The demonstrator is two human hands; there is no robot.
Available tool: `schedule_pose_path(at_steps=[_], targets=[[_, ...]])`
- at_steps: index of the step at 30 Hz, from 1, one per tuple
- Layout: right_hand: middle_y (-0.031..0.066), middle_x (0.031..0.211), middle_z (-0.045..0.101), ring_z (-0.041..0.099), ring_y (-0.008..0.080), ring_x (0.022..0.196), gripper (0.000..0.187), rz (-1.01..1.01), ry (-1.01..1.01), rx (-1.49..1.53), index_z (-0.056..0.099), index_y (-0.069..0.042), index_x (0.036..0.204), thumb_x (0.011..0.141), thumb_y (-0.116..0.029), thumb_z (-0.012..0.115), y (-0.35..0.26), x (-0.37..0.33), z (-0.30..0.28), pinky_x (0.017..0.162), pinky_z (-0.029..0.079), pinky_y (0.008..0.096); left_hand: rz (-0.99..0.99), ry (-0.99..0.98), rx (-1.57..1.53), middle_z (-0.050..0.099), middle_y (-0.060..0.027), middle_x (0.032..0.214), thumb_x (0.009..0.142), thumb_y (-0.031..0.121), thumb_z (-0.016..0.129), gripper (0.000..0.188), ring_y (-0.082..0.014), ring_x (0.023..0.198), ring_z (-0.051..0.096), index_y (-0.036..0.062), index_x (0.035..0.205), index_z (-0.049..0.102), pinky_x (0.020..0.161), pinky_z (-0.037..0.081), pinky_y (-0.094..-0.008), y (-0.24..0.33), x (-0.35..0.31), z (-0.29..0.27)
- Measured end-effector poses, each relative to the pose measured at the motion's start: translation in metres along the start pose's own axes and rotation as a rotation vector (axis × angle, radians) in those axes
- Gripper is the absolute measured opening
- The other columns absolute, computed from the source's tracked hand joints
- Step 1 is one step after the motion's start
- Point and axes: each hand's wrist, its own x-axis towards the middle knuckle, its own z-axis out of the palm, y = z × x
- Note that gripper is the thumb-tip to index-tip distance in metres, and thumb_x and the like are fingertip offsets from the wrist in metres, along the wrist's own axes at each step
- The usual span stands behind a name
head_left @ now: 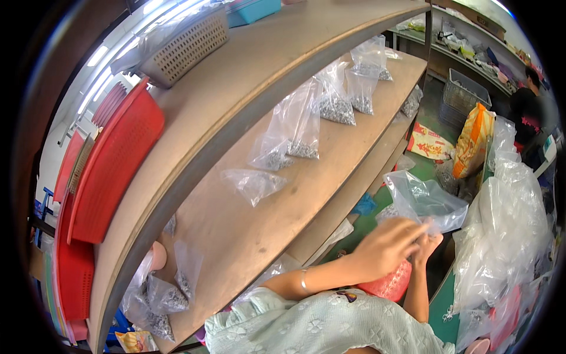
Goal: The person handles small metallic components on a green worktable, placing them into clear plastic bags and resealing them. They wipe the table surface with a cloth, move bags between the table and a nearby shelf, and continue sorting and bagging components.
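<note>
A clear plastic bag (pixel 427 200) spreads out beyond my two hands, low and right of the middle. My right hand (pixel 425 246) is closed on its near edge. Close against it, my left hand (pixel 386 245) has its fingers bent and drawn together at the same edge, slightly blurred. A bracelet circles my left wrist. What lies between the fingertips is hidden. Below my hands, partly covered by the left forearm, is a red textured thing (pixel 390 282), possibly a bowl or basket.
A wooden shelf board (pixel 230 236) at left carries clear bags of small metal parts (pixel 336 109). The upper shelf holds red baskets (pixel 118 165) and a beige basket (pixel 186 50). Clear plastic bags (pixel 501 218) pile at right. An orange sack (pixel 473 141) stands beyond; another person (pixel 526 109) is far right.
</note>
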Motion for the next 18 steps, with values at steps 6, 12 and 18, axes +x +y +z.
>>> schedule_pose_path(at_steps=[6,12,18], targets=[[-0.0009,0.054,0.046,0.039,0.0081,0.051,0.024,-0.415,0.240,0.316,0.055,0.007,0.068,0.084,-0.011,0.052,-0.096,0.099,0.017,0.047,0.032,0.0278,-0.465,0.260,0.139,0.057,-0.0122,0.097,0.079,0.001,0.056,0.031,-0.0207,0.090,0.056,0.0023,0.110,0.054,0.079,0.044,-0.0293,-0.090,-0.018,-0.067],[0.0034,0.066,0.059,0.051,0.0090,0.060,0.030,-0.443,0.281,0.342,0.062,0.007,0.079,0.088,-0.019,0.050,-0.153,0.209,0.070,0.058,0.043,0.0259,-0.617,0.641,0.394,0.047,-0.0098,0.106,0.076,-0.006,0.056,0.039,-0.0189,0.095,0.050,0.0026,0.114,0.047,0.080,0.044,-0.0311,-0.161,-0.056,-0.101],[0.0087,0.069,0.066,0.058,0.0098,0.061,0.031,-0.516,0.316,0.481,0.065,0.004,0.079,0.088,-0.022,0.051,-0.213,0.312,0.160,0.058,0.045,0.0256,-0.729,0.807,0.528,0.030,-0.0139,0.120,0.073,-0.012,0.054,0.056,-0.0234,0.111,0.035,-0.0009,0.122,0.029,0.094,0.035,-0.0364,-0.173,-0.063,-0.106]])
